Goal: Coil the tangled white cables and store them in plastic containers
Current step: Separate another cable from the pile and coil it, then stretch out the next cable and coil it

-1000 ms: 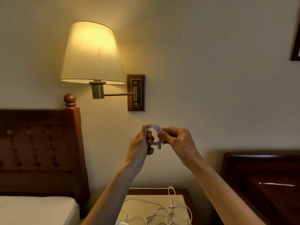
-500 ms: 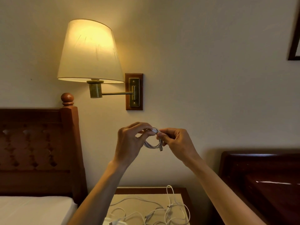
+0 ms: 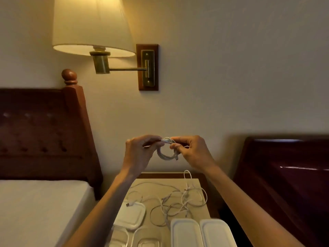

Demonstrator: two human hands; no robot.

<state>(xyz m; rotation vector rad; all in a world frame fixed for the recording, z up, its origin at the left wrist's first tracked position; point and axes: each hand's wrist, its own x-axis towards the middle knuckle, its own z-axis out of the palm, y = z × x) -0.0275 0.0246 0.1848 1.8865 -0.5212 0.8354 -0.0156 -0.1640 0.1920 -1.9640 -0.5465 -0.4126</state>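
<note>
At centre frame, the left hand (image 3: 140, 154) and right hand (image 3: 191, 151) hold a small coiled white cable (image 3: 166, 148) in the air, each pinching the top of the loop between thumb and curled fingers. Below, on the bedside table (image 3: 199, 186), lies a tangled heap of white cables (image 3: 178, 202). Near the bottom edge sit lidded plastic containers (image 3: 185, 232) and a square lid (image 3: 130, 217). A wall lamp (image 3: 92, 27) glows at upper left.

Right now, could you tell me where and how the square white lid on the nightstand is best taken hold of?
Probably by the square white lid's raised rim, pinched from above at its right edge: it lies flat, a connector rests on its far left corner, and the left forearm covers its left side.
</note>
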